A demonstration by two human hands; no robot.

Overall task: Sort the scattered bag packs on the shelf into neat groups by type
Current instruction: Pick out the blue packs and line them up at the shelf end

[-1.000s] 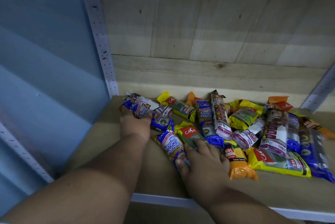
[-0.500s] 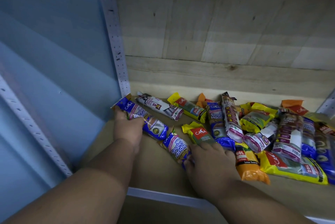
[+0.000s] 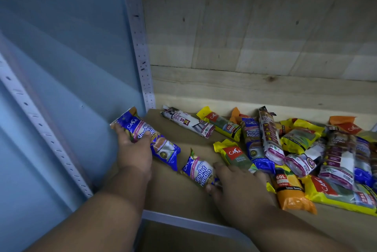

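My left hand grips a blue Singlet Handle bag pack at the shelf's left end, against the side panel. My right hand closes on the lower end of a second blue Singlet Handle pack lying near the front. A yellow Casa pack lies just beyond my right fingers. A white draw string pack and another yellow pack lie further back. To the right is a jumbled pile of several blue, white-purple, yellow and orange packs.
The wooden shelf board has a grey metal front edge. A perforated metal upright stands at the back left, with a blue side panel beside it. Wooden planks form the back wall.
My left hand has lifted the blue pack away from the white draw string pack and carried it left toward the side panel. My right hand stays on the second blue pack.
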